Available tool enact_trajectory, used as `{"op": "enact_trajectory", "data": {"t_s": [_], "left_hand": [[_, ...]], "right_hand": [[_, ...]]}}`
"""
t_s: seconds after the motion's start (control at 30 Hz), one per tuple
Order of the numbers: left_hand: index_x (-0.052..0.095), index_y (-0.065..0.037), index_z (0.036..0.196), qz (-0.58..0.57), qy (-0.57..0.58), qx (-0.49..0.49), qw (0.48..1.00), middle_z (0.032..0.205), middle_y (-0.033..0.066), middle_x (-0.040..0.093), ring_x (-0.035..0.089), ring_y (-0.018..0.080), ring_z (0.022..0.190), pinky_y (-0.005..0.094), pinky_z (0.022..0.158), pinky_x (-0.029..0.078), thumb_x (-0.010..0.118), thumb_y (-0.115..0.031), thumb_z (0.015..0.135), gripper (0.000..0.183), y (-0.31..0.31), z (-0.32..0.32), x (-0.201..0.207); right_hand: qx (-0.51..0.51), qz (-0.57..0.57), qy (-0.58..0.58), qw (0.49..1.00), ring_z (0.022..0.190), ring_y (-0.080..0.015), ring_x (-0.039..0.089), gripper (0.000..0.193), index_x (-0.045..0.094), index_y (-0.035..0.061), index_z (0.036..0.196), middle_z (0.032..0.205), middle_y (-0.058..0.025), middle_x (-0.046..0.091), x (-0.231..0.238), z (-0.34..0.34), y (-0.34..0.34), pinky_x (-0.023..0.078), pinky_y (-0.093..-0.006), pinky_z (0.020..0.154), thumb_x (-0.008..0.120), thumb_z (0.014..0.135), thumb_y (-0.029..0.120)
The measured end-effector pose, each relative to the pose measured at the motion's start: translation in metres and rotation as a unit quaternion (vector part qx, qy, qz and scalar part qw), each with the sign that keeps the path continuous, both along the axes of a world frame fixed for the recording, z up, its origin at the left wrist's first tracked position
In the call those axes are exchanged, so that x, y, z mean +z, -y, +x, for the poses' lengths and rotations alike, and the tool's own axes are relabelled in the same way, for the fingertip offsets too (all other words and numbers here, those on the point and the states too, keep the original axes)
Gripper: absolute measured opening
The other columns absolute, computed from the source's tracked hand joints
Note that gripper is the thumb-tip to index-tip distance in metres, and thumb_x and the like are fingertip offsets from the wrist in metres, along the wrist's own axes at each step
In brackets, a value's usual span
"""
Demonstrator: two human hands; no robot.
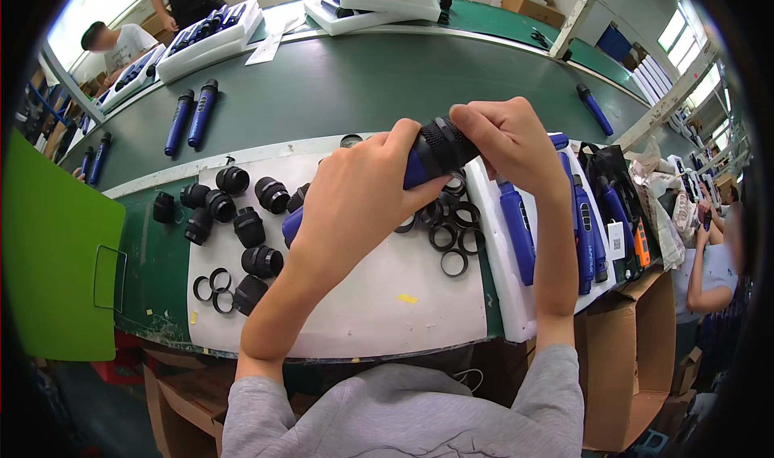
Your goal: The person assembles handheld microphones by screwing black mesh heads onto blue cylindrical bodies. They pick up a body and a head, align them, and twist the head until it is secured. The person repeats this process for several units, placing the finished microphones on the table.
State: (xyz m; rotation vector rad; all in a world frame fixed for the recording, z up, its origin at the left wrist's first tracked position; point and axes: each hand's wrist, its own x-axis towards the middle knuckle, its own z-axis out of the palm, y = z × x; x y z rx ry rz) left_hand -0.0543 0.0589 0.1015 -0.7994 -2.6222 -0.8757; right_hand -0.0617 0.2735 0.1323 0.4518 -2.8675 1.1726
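Note:
My left hand [347, 188] is wrapped round the blue handle of a microphone [442, 147], held tilted above the worktable. My right hand [509, 139] has its thumb and fingers closed on the black grille head at the upper end. The rest of the handle is mostly hidden by my left hand. Below on the white sheet [363, 321] lie several black microphone heads [249, 227], left of my left forearm. Black rings [454, 263] are scattered under my hands, with a few more rings [220, 279] near the left edge of the sheet.
A white foam tray [504, 297] of blue microphone bodies [517, 228] stands at my right, beside a cardboard box [617, 361]. Microphones [203, 113] lie on the dark green belt [347, 79] ahead. A bright green panel [60, 248] rises at left. Other people are beyond and at right.

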Motion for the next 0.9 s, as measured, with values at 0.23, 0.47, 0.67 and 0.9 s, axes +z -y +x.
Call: {"op": "enact_trajectory", "data": {"t_s": [0.23, 0.47, 0.67, 0.9], "left_hand": [[0.063, -0.004, 0.105, 0.110, 0.074, -0.052, 0.990, 0.075, 0.0141, 0.068, 0.067, 0.0319, 0.066, 0.0379, 0.063, 0.051, 0.082, -0.033, 0.078, 0.044, 0.004, -0.003, 0.007], [0.063, -0.003, 0.106, 0.075, 0.026, -0.028, 0.996, 0.080, 0.0152, 0.069, 0.068, 0.0321, 0.069, 0.0371, 0.064, 0.052, 0.082, -0.032, 0.078, 0.044, 0.004, -0.007, 0.001], [0.063, -0.004, 0.106, 0.055, 0.032, -0.035, 0.997, 0.078, 0.0135, 0.068, 0.068, 0.0288, 0.070, 0.0358, 0.064, 0.052, 0.082, -0.032, 0.079, 0.045, 0.004, -0.005, 0.000], [0.063, 0.000, 0.101, 0.190, 0.389, -0.246, 0.867, 0.066, 0.0025, 0.061, 0.058, 0.0081, 0.050, 0.0213, 0.045, 0.044, 0.077, -0.040, 0.084, 0.045, 0.006, 0.002, 0.020]], "right_hand": [[0.136, -0.226, -0.148, 0.953, 0.071, -0.0088, 0.062, 0.043, 0.066, 0.0011, 0.112, 0.080, -0.0042, 0.066, -0.011, -0.002, 0.003, 0.051, -0.0256, 0.065, 0.071, 0.092, 0.039], [0.115, -0.104, -0.148, 0.977, 0.070, -0.0083, 0.059, 0.047, 0.066, -0.0005, 0.109, 0.083, -0.0046, 0.067, -0.011, -0.008, -0.006, 0.050, -0.0244, 0.065, 0.075, 0.089, 0.041], [0.039, -0.062, -0.097, 0.993, 0.068, -0.0099, 0.060, 0.051, 0.067, -0.0005, 0.101, 0.082, -0.0049, 0.066, -0.007, -0.006, 0.003, 0.048, -0.0240, 0.062, 0.069, 0.091, 0.049], [0.275, -0.399, -0.181, 0.856, 0.107, -0.0264, 0.065, 0.068, 0.055, -0.0050, 0.128, 0.111, -0.0177, 0.066, -0.017, -0.009, 0.022, 0.047, -0.0339, 0.093, 0.069, 0.088, 0.049]]}}
